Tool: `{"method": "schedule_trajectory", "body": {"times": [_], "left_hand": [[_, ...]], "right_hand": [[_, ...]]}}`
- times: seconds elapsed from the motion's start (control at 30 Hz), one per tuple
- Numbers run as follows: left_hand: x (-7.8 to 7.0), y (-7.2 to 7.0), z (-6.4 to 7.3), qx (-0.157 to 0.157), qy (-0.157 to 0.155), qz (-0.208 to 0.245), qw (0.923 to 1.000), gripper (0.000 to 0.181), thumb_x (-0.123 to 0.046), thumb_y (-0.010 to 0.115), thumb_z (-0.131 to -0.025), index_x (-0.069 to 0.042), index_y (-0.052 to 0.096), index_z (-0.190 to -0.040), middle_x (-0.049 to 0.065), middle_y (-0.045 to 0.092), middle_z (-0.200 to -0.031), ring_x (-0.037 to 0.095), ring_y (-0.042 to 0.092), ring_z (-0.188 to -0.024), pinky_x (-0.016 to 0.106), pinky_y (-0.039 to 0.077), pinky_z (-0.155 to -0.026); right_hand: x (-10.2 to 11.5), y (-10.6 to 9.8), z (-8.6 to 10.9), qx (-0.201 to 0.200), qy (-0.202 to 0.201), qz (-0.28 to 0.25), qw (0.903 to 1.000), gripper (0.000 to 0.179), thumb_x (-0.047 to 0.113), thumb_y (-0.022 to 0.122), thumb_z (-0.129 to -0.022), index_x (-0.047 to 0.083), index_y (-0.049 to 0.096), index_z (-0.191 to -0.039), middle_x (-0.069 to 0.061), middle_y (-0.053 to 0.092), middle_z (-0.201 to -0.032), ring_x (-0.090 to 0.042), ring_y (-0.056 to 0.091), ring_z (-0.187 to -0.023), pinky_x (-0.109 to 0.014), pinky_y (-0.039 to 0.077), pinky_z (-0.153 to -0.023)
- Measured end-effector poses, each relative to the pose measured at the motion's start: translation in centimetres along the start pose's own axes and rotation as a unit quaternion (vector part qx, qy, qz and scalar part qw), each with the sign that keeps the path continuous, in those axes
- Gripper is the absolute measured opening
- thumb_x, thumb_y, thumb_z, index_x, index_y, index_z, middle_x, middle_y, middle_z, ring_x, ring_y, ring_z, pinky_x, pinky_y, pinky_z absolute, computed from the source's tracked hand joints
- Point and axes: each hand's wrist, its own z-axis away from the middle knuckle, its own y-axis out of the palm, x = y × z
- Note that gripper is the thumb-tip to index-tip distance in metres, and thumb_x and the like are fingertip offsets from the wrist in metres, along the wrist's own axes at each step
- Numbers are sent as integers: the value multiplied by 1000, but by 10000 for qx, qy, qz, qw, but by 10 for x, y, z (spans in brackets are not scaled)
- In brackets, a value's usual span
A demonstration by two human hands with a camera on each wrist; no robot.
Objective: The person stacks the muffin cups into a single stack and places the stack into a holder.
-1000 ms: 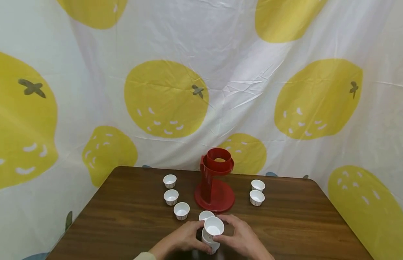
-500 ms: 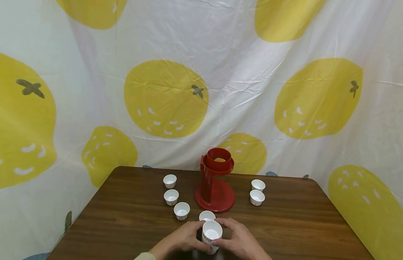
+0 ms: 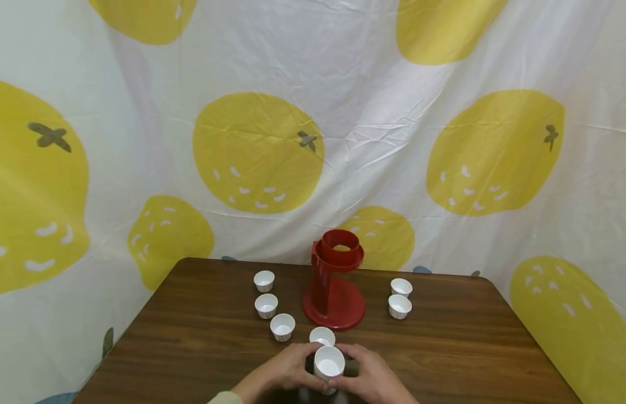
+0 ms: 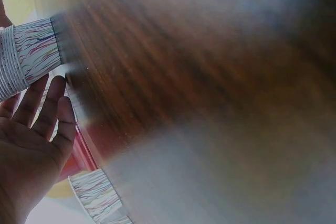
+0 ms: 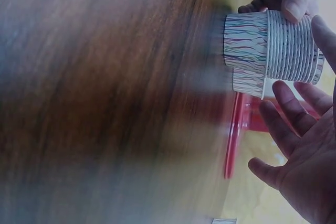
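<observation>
A stack of white paper baking cups (image 3: 329,362) with thin coloured wavy lines stands on the table near its front edge. My left hand (image 3: 291,367) holds the stack from the left, thumb in front and fingers behind. From the right, my right hand (image 3: 372,375) pinches the top cup between thumb and forefinger, its other fingers spread in the right wrist view. Many nested rims show there along the stack (image 5: 247,40), the top cup (image 5: 318,66) protruding slightly. Just behind the stack sits a single baking cup (image 3: 322,335), partly covered by it.
A red stand (image 3: 338,303) with a round base and ring-shaped top stands behind the cups. Three single cups (image 3: 282,327) form a line to its left. Two more cups (image 3: 400,306) sit to its right. A lemon-print cloth (image 3: 373,112) hangs behind the wooden table (image 3: 469,348).
My right hand has lowered a cup onto the stack, and it now sits nested at the top. The left hand has stayed around the stack.
</observation>
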Motion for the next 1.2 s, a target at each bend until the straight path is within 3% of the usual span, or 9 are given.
{"method": "schedule_trajectory", "body": {"times": [0.13,0.43,0.9,1.2], "left_hand": [[0,0,0,0,-18,-10,10000,55,-28,92,-69,-18,66,-116,-19,63,-95,-1,57,-88,23,47,-82],[-2,0,0,38,54,-167,9998,54,-31,90,-70,-18,65,-116,-19,63,-95,-1,57,-89,23,47,-82],[-3,0,3,55,139,-219,9996,56,-32,90,-71,-17,62,-118,-19,62,-99,-1,57,-92,23,47,-84],[-4,-2,2,95,82,-262,9996,57,-34,89,-72,-19,62,-120,-19,62,-100,0,57,-93,24,47,-84]], "right_hand": [[0,-1,1,23,55,-63,10000,64,46,81,-79,13,63,-131,-7,62,-125,-30,58,-113,-58,48,-91],[-1,-2,2,-212,-283,91,9993,63,47,80,-80,14,63,-131,-3,64,-122,-28,60,-110,-50,50,-88],[-1,-9,3,-328,-351,187,9987,64,50,77,-82,10,62,-130,-3,66,-120,-28,61,-110,-52,49,-89],[-2,-13,3,-272,-194,146,9993,62,47,75,-85,8,61,-131,-5,66,-121,-29,61,-110,-52,50,-88]]}}
